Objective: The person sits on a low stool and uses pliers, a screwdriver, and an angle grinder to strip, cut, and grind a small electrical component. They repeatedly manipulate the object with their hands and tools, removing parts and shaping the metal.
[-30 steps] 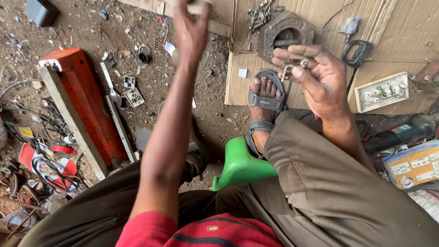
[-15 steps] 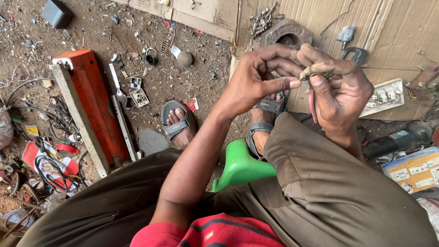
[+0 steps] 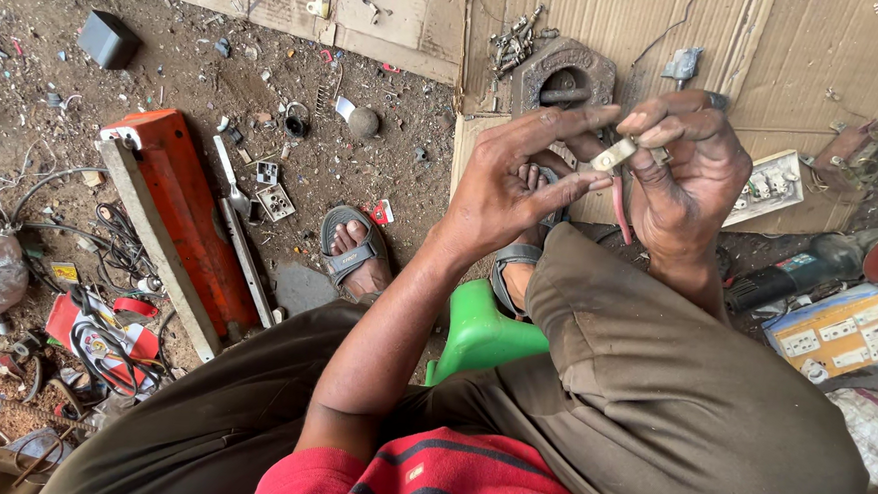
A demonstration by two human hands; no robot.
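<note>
A: What do the two hands hold?

B: The right hand (image 3: 688, 175) pinches a small pale metal piece (image 3: 616, 152) between thumb and fingers, closed firmly on it. A thin reddish wire (image 3: 619, 201) hangs down from this piece. The left hand (image 3: 507, 185) is open, its fingers spread; the fingertips touch the same piece, but they do not clamp it.

A: Where is this?

B: Above the right knee, in front of the person's chest.

A: What is around?

B: Behind the hands lies brown cardboard (image 3: 799, 55) with a round dark metal part (image 3: 565, 75). On the dirt there is an orange metal beam (image 3: 175, 218) on the left, and a grinder (image 3: 819, 262) on the right. The hands partly hide the right foot in a sandal (image 3: 514, 271). A green stool (image 3: 479, 334) is between the legs.
</note>
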